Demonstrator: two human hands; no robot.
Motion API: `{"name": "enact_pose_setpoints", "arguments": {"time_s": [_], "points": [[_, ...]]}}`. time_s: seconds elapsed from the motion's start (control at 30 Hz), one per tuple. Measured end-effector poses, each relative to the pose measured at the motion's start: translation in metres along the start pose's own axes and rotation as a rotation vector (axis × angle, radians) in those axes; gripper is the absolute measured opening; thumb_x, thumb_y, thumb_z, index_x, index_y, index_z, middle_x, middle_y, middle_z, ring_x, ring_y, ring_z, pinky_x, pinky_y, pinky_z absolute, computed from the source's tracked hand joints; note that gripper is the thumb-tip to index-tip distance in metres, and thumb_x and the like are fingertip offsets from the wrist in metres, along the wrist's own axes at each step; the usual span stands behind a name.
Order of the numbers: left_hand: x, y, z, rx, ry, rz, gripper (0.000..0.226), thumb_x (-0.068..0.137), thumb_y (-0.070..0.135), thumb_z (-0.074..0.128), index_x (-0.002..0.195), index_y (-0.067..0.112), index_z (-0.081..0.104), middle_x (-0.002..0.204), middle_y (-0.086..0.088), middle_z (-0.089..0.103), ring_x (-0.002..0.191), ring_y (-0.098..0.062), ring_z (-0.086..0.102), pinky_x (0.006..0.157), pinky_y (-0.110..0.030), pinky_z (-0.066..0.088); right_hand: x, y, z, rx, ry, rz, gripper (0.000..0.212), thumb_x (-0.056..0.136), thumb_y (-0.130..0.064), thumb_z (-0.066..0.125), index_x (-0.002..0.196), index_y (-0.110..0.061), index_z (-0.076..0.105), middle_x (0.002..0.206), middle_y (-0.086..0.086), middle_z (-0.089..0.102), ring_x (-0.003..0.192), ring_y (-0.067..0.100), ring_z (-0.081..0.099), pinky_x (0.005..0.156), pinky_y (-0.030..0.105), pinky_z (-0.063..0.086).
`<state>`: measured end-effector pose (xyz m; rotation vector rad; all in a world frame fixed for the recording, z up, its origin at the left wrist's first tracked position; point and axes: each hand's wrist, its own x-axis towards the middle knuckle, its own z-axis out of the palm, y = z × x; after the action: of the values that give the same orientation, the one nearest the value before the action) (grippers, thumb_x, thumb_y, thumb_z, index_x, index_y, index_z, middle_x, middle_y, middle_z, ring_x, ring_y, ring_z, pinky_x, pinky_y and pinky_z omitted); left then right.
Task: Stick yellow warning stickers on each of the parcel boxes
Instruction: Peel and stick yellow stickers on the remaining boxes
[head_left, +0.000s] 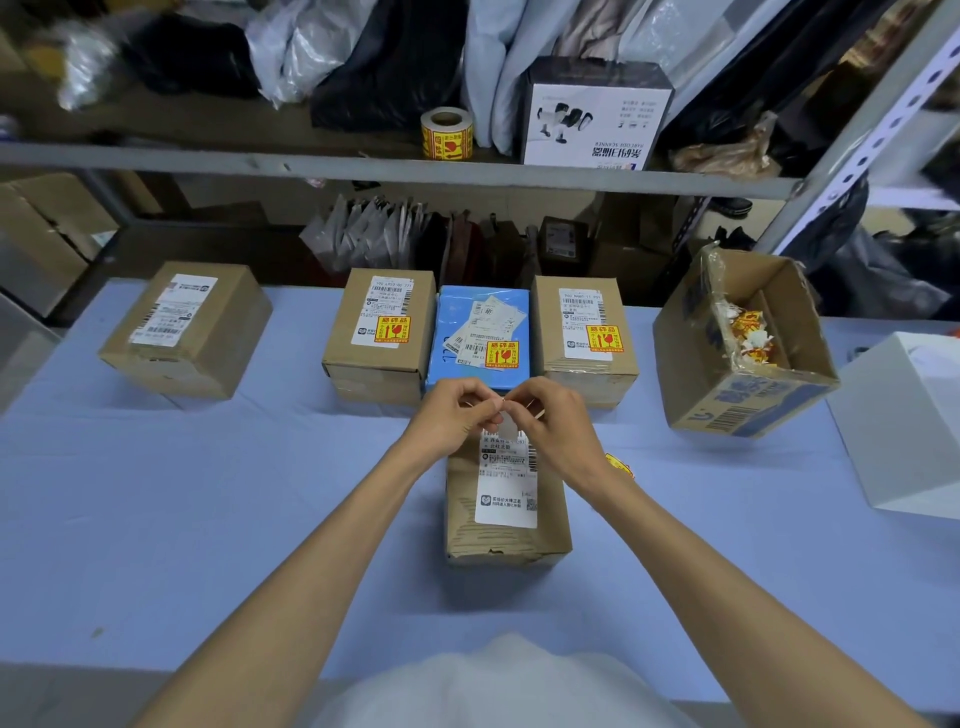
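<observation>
Left hand (457, 413) and right hand (553, 415) meet fingertip to fingertip above the near box (506, 499), both pinched on a small pale scrap (506, 428) between them. Looks like a sticker seen from the back, or its liner mid-peel; can't tell which, no yellow face visible there. A yellow bit (618, 464) pokes out past the right wrist, on or just over the table (208, 519); can't tell if it's attached to anything.

Near box sits centre table, right under the hands, white shipping label (506, 491) up, no warning sticker on it yet.

Handling, my read: sticker is thin, floppy, near weightless, adhesive side grabs anything including itself. Hold by one corner or edge only, keep it taut, lay one edge down first, then smooth across. Best target is flat label or bare cardboard, clear of the barcode. Box looks light and a bit crushed at the near end, so press gently.

Back row: brown box (379, 332), blue box (480, 338), brown box on the right (584, 332), touching side by side, each already stickered. Far-left box (187, 327) stands well apart, no yellow visible on it. So two left, by my count.

Open carton (743, 343) at right holds crumpled yellow-and-white scraps, probably waste liners. White box (904, 426) at the far right edge. Sticker roll (447, 134) on the shelf (260, 163) behind.
</observation>
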<state>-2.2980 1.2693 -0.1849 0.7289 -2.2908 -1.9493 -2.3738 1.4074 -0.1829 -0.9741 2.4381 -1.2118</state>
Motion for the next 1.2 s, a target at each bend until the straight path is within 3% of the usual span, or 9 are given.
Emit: {"name": "enact_pose_setpoints", "arguments": {"time_s": [0.13,0.3,0.47,0.67,1.0,1.2], "points": [[0.0018,0.0003,0.0007,0.014,0.002,0.006,0.011,0.089,0.011,0.065,0.095,0.002,0.068,0.083,-0.009,0.07,0.069,-0.008,0.068,0.068,-0.019,0.055,0.0013,0.0018,0.0001,-0.004,-0.011,0.009,0.012,0.09,-0.023,0.063,0.092,-0.011,0.068,0.085,0.001,0.067,0.075,0.012,0.061,0.066,0.023,0.049],[0.0033,0.0005,0.0017,0.044,-0.001,0.034,0.01,0.088,0.015,0.066,0.092,0.007,0.069,0.082,-0.008,0.071,0.074,-0.016,0.069,0.078,-0.031,0.058,0.0011,0.0027,-0.0001,0.025,0.013,0.014,0.013,0.091,-0.019,0.061,0.092,-0.008,0.068,0.084,0.003,0.068,0.073,0.012,0.06,0.063,0.018,0.044],[0.0046,-0.0003,0.002,0.03,0.0,0.028,0.006,0.088,0.012,0.065,0.09,0.007,0.068,0.084,-0.011,0.072,0.076,-0.018,0.069,0.081,-0.035,0.058,0.0021,0.0052,0.0,0.029,0.022,0.015,0.015,0.093,-0.018,0.058,0.093,-0.008,0.068,0.084,0.003,0.067,0.075,0.015,0.063,0.067,0.032,0.053],[0.0043,0.0014,0.0047,-0.022,-0.002,0.012,0.007,0.088,0.009,0.065,0.083,0.013,0.067,0.079,-0.006,0.071,0.071,-0.014,0.068,0.078,-0.031,0.057,0.0022,0.0065,-0.0011,0.061,0.036,0.027,0.015,0.092,-0.018,0.058,0.093,-0.008,0.069,0.083,0.001,0.068,0.074,0.015,0.065,0.068,0.038,0.054],[0.0062,0.0038,0.0043,-0.006,-0.028,0.033,0.006,0.09,0.009,0.062,0.087,0.011,0.066,0.079,-0.005,0.07,0.073,-0.014,0.068,0.075,-0.026,0.056,0.0021,0.0011,-0.0052,0.112,0.044,0.042,0.011,0.089,-0.018,0.064,0.091,-0.009,0.07,0.079,0.0,0.069,0.073,0.012,0.065,0.066,0.028,0.052],[0.0057,0.0054,0.0034,0.005,-0.036,0.05,0.008,0.091,0.013,0.062,0.087,0.009,0.067,0.075,-0.003,0.068,0.065,-0.005,0.065,0.063,-0.015,0.05,0.0019,0.0012,-0.0062,0.156,0.03,0.055,0.014,0.09,-0.02,0.062,0.09,-0.008,0.071,0.078,0.002,0.07,0.073,0.014,0.065,0.065,0.027,0.052]]}}
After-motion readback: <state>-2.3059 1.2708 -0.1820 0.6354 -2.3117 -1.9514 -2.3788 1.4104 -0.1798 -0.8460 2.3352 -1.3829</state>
